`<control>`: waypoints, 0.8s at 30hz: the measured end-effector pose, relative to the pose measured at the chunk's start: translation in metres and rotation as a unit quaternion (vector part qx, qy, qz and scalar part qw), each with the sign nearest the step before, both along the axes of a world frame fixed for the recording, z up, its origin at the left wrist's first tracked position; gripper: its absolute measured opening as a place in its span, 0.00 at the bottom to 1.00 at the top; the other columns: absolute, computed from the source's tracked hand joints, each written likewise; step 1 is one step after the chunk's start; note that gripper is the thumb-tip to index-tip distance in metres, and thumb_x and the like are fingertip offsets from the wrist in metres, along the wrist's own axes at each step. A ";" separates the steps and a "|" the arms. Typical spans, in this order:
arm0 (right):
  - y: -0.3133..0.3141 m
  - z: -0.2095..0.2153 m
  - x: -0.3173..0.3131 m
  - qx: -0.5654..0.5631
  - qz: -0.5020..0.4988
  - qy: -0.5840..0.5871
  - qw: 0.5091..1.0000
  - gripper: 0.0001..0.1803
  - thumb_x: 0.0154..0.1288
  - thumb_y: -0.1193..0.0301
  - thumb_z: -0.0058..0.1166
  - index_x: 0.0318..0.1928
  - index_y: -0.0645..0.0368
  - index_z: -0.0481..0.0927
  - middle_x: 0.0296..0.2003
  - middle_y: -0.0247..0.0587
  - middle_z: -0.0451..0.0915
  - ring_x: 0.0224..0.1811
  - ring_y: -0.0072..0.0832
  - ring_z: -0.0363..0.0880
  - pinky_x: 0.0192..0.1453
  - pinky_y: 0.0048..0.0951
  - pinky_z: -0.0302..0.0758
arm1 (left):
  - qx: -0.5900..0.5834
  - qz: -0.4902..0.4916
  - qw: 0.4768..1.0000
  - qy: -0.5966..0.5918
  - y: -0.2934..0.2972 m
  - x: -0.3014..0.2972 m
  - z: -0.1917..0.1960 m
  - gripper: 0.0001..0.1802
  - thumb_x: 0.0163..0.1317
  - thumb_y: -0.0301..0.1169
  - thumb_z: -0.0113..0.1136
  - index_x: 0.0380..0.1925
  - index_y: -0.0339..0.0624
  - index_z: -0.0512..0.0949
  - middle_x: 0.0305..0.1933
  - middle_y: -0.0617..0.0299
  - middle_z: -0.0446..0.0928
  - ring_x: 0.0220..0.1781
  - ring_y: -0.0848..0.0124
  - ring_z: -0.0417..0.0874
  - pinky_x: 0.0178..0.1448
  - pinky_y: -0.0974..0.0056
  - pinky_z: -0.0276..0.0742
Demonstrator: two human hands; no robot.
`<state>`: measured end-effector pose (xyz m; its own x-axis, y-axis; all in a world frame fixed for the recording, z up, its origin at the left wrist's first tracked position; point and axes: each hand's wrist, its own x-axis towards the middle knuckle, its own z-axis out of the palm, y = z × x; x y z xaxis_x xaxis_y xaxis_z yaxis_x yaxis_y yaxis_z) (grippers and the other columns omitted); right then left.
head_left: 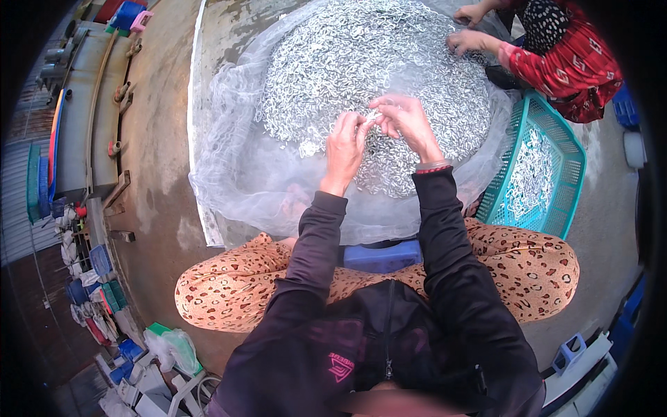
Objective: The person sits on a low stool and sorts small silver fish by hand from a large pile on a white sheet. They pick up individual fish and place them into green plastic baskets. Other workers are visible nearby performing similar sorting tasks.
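A broad heap of small silvery fish lies on a pale, sheer net in front of me. Over the near part of this heap my two hands meet at the fingertips. My left hand is closed, its thumb and fingers pressed together. From the right, my right hand pinches toward the same spot, its fingers bent. Something small and whitish seems to sit between the fingertips, too small to make out. A green plastic basket, partly filled with the same silvery fish, stands beside my right knee.
At the upper right, a co-worker in a red patterned sleeve has both hands at the heap's far edge. A blue plastic stool or box shows between my legs. Along the left are a long metal trough and piled clutter.
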<state>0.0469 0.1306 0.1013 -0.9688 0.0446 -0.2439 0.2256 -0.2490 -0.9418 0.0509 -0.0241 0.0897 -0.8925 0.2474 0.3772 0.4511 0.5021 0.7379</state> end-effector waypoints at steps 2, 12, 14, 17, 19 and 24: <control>0.001 0.000 0.001 -0.010 0.066 0.006 0.998 0.11 0.62 0.74 0.48 0.41 0.67 0.79 0.21 0.38 0.77 0.17 0.16 0.73 0.17 0.14 0.64 | 0.000 -0.016 1.000 -0.002 -0.010 -0.006 -0.004 0.07 0.59 0.29 0.58 0.29 0.38 0.72 0.30 0.55 0.72 0.32 0.56 0.76 0.35 0.58 0.69; 0.016 -0.064 0.025 -0.324 -0.044 0.059 0.943 0.13 0.62 0.74 0.45 0.43 0.71 0.74 0.36 0.50 0.78 0.37 0.34 0.80 0.45 0.34 0.79 | 0.369 -0.038 0.832 -0.412 -0.042 -0.025 -0.024 0.04 0.64 0.30 0.52 0.33 0.44 0.73 0.22 0.74 0.62 0.19 0.87 0.57 0.19 0.77 0.47; 0.006 -0.085 0.029 -0.384 -0.067 0.029 0.920 0.12 0.61 0.73 0.44 0.41 0.71 0.73 0.39 0.51 0.77 0.42 0.37 0.79 0.52 0.40 0.77 | 0.339 -0.059 0.831 -0.436 -0.035 -0.034 -0.027 0.03 0.62 0.28 0.51 0.33 0.43 0.74 0.24 0.73 0.64 0.20 0.86 0.58 0.20 0.77 0.49; -0.016 -0.108 0.033 -0.469 -0.080 -0.058 0.878 0.14 0.61 0.69 0.44 0.41 0.67 0.73 0.43 0.49 0.75 0.49 0.37 0.76 0.53 0.45 0.76 | 0.141 -0.127 0.930 -0.314 -0.008 -0.035 -0.031 0.05 0.59 0.26 0.48 0.28 0.40 0.73 0.27 0.69 0.64 0.23 0.83 0.62 0.23 0.75 0.56; -0.025 -0.119 0.035 -0.438 -0.134 -0.059 0.887 0.13 0.63 0.67 0.43 0.43 0.62 0.73 0.42 0.43 0.75 0.48 0.34 0.75 0.52 0.44 0.76 | -0.073 -0.242 0.963 -0.092 0.019 -0.038 -0.032 0.09 0.51 0.29 0.54 0.28 0.33 0.74 0.29 0.56 0.67 0.34 0.61 0.70 0.37 0.61 0.66; 0.011 -0.129 0.034 -0.399 -0.256 -0.015 0.880 0.16 0.67 0.66 0.39 0.51 0.62 0.68 0.49 0.45 0.70 0.53 0.36 0.70 0.58 0.39 0.71 | -0.126 -0.305 0.944 -0.006 0.076 -0.030 -0.013 0.19 0.52 0.39 0.59 0.39 0.35 0.76 0.47 0.48 0.74 0.47 0.51 0.76 0.50 0.57 0.72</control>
<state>0.0809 0.1419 -0.0273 -0.8642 0.2758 -0.4208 -0.0861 -0.9051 -0.4163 0.0212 0.0521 0.0771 -0.5590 0.7970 0.2288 0.7052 0.3117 0.6369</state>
